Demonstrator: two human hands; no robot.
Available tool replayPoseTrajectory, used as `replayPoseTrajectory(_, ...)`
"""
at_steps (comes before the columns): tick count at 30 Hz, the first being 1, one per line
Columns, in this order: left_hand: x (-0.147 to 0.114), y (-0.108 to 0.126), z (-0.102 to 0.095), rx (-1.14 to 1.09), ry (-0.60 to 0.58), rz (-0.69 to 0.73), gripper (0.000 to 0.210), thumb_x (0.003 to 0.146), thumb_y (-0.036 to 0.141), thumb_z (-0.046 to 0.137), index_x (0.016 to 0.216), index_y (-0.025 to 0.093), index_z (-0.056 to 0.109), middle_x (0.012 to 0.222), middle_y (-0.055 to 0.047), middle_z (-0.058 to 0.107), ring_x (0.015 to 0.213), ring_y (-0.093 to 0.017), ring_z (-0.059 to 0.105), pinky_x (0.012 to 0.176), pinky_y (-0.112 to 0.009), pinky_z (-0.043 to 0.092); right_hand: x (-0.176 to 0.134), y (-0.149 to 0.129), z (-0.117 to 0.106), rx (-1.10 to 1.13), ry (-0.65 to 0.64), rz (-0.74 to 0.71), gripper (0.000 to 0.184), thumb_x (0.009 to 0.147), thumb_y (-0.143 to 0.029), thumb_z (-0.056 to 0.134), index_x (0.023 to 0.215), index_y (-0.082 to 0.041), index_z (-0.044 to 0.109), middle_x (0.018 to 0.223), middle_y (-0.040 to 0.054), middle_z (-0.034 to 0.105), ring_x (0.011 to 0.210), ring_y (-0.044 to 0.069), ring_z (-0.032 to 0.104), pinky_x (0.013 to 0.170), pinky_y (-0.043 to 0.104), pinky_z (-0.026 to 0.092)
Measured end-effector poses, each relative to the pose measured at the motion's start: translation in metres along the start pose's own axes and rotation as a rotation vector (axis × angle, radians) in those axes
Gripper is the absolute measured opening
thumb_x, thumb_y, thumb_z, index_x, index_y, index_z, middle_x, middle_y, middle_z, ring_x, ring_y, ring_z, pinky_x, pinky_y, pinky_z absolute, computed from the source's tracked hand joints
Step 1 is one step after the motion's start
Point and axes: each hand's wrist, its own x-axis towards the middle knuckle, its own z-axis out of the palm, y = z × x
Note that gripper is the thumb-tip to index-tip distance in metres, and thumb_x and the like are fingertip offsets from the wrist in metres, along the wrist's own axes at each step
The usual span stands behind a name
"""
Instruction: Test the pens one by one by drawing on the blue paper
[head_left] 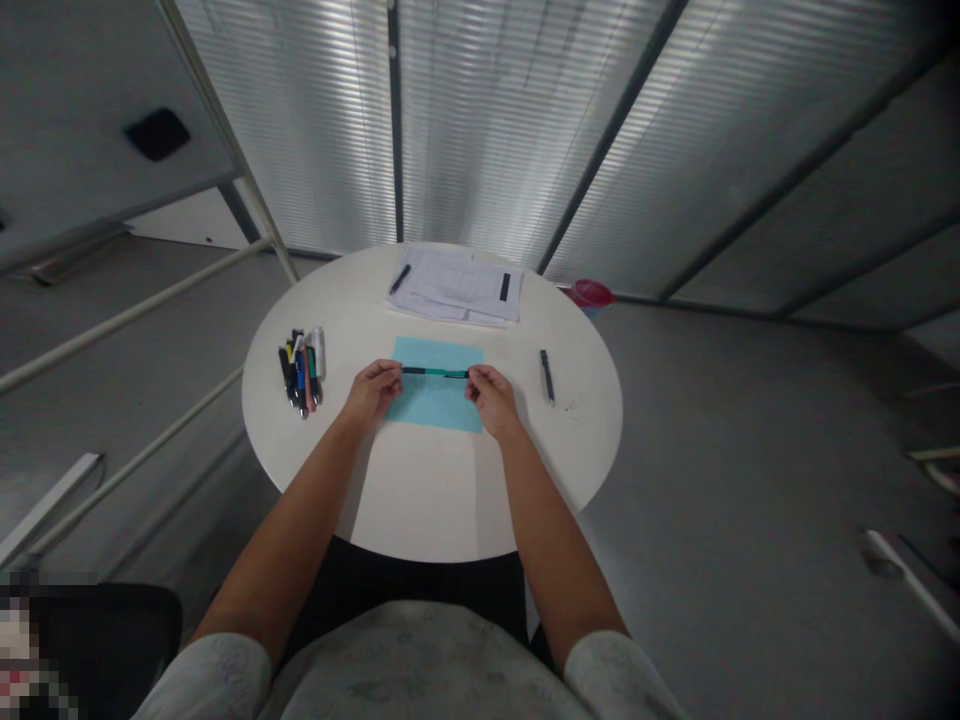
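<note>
Across the middle of the view stands a round white counter [424, 495], seen from above its six o'clock edge. At twelve o'clock lies a stack of white papers [454, 290], seemingly set back out of the hands' way. Nearer, at the counter's centre, a light-blue sheet [439, 408] lies flat, perhaps as a coloured backing. At nine o'clock a bundle of pens [304, 375] lies with its lengths pointing roughly towards six, probably grouped to be within easy reach. The left hand [373, 392] is at the sheet's nine o'clock side, the right hand [495, 400] at its three o'clock side; each grip is pinched closed on one end of a green-and-black pen [439, 372]. The pen runs nearly level from nine to three over the sheet; whether it touches the paper I cannot tell. Holding both ends likely steadies it and leaves its green middle uncovered. At three o'clock a loose dark pen [547, 378] lies alone, apart from the bundle. Smallest, a black pen [400, 279] rests on the papers' ten o'clock corner.
</note>
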Motion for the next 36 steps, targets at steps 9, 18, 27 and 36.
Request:
replayPoseTrajectory(9,0.0002,0.0008,-0.0005,-0.026,0.003,-0.021,0.020,0.063,0.018,0.079,0.078,0.013,0.067,0.058,0.001,0.054,0.053,-0.008,0.049,0.054,-0.022,0.040,0.0003,0.0003,0.0012,-0.028,0.003,0.006,0.028,0.067,-0.040,0.078,0.084,-0.021,0.065,0.063,-0.0054,0.058,0.054,0.008,0.053,0.055,0.023,0.042)
replayPoseTrajectory(18,0.0030,-0.0026,-0.0004,-0.035,0.047,-0.019,0.023,0.067,0.025,0.081,0.081,0.012,0.068,0.060,0.002,0.053,0.052,-0.005,0.047,0.051,-0.020,0.038,-0.0012,-0.0009,0.0008,-0.037,-0.007,0.009,0.030,0.065,-0.036,0.079,0.088,-0.022,0.065,0.065,-0.0053,0.060,0.056,0.009,0.055,0.059,0.025,0.044)
replayPoseTrajectory(27,0.0026,-0.0022,0.0011,-0.010,0.034,-0.016,0.027,0.063,0.023,0.083,0.083,0.011,0.070,0.061,0.000,0.055,0.052,-0.006,0.048,0.052,-0.022,0.039,-0.0016,-0.0005,0.0003,-0.003,-0.009,0.010,0.028,0.067,-0.038,0.077,0.088,-0.022,0.067,0.069,-0.0033,0.063,0.057,0.009,0.055,0.058,0.025,0.044)
replayPoseTrajectory(36,0.0035,-0.0052,-0.0023,0.028,0.018,-0.022,0.032,0.061,0.021,0.083,0.090,0.010,0.073,0.063,0.000,0.058,0.054,-0.006,0.050,0.055,-0.022,0.040,-0.0017,-0.0002,0.0006,-0.077,0.003,0.018,0.032,0.068,-0.045,0.076,0.087,-0.021,0.066,0.066,-0.0032,0.062,0.056,0.009,0.054,0.056,0.024,0.044)
